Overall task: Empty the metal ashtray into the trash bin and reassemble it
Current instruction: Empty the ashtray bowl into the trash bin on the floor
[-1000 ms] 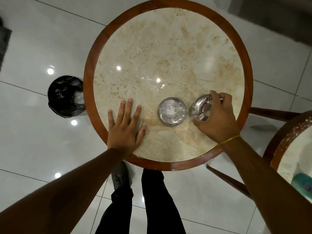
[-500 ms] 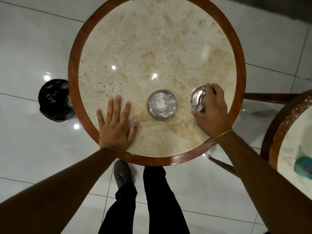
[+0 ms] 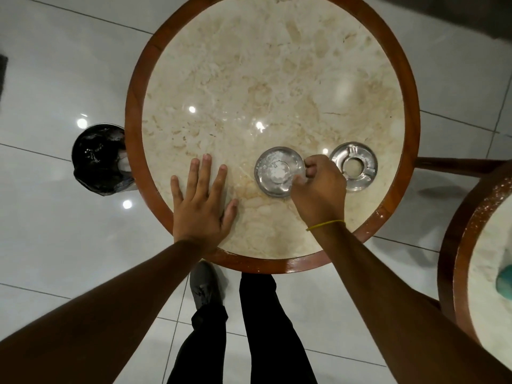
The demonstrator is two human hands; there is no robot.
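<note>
The metal ashtray lies in two parts on the round marble table (image 3: pixel 277 65). Its bowl (image 3: pixel 274 170) holds pale ash and sits near the table's front. My right hand (image 3: pixel 318 187) pinches the bowl's right rim with thumb and fingers. The ring-shaped lid (image 3: pixel 354 166) rests flat on the marble just right of that hand, with nothing holding it. My left hand (image 3: pixel 202 203) lies flat, fingers spread, on the table to the bowl's left. The trash bin (image 3: pixel 99 159), lined with a black bag, stands on the floor left of the table.
A second round table (image 3: pixel 454 273) with a teal object (image 3: pixel 504 281) on it is at the right edge. A dark wooden rail (image 3: pixel 454 164) runs between the tables. My legs and a grey shoe (image 3: pixel 206 289) are below the table's front edge, on white tiles.
My right hand set the lid down flat on the table at the right, let go of it, and moved left onto the bowl's rim. The left hand stayed flat.
</note>
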